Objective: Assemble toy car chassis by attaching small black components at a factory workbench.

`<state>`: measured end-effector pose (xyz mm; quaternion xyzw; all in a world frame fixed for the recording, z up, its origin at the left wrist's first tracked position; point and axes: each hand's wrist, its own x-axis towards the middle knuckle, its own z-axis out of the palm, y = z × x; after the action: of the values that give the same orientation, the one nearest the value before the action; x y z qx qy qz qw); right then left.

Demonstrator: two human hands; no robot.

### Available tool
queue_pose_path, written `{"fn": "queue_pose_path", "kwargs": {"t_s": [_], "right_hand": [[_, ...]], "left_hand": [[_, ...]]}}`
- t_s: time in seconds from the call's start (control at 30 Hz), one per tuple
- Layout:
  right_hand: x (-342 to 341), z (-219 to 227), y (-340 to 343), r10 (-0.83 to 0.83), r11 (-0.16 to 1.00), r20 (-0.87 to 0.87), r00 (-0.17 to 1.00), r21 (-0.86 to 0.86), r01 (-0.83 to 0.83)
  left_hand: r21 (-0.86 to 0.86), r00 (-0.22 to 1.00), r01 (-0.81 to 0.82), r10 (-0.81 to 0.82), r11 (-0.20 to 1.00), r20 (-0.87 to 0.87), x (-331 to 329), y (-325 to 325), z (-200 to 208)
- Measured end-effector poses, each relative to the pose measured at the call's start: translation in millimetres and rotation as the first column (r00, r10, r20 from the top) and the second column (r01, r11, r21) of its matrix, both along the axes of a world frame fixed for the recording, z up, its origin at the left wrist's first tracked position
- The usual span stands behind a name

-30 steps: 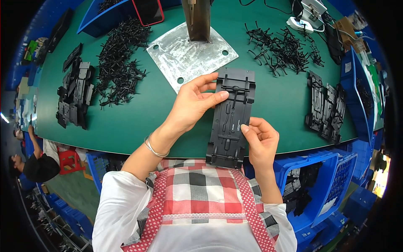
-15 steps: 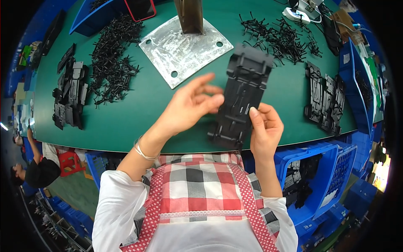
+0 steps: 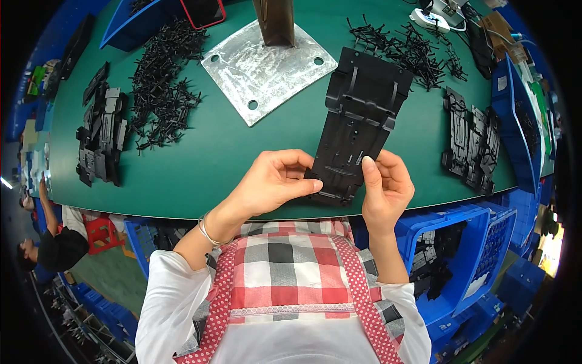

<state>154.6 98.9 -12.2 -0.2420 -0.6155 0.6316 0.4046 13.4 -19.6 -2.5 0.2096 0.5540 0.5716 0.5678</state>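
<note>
I see the left hand (image 3: 276, 184) and right hand (image 3: 388, 189) both pinching 1 long black plate (image 3: 356, 130), tilted over the green bench (image 3: 188, 188) near the metal base (image 3: 260, 76).

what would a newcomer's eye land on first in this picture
Probably the long black plastic part, held slantwise between the left hand and the right hand. Beyond it, to the left, the pale metal plate with its upright post stands out against the green table. Nearest the camera, the red-checked apron adds bright colour.
</note>
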Motion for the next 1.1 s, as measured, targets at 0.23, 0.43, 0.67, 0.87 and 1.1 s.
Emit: {"fn": "queue_pose_path", "kwargs": {"t_s": [0.23,0.43,0.67,0.87,1.1], "right_hand": [[1,1,8,0.067,0.996,-0.015,0.998,-0.058,-0.068],[6,-5,19,0.373,0.925,-0.101,0.922,-0.036,-0.378],[20,0,26,0.363,0.915,-0.112,0.925,-0.146,-0.376],[89,23,109,0.066,0.956,0.017,0.998,-0.286,-0.059],[220,69,256,-0.25,0.955,0.303,0.919,-0.081,0.287]], "left_hand": [[0.021,0.999,-0.006,0.007,1.0,-0.035,-1,3,-1],[0.073,0.998,-0.064,0.064,0.995,-0.004,-6,0,0],[0.102,0.998,-0.035,0.04,0.994,-0.045,3,12,4],[0.163,0.969,0.158,-0.121,0.974,-0.218,10,60,9],[0.113,0.791,0.466,-0.355,0.878,-0.499,51,181,-11]]}}
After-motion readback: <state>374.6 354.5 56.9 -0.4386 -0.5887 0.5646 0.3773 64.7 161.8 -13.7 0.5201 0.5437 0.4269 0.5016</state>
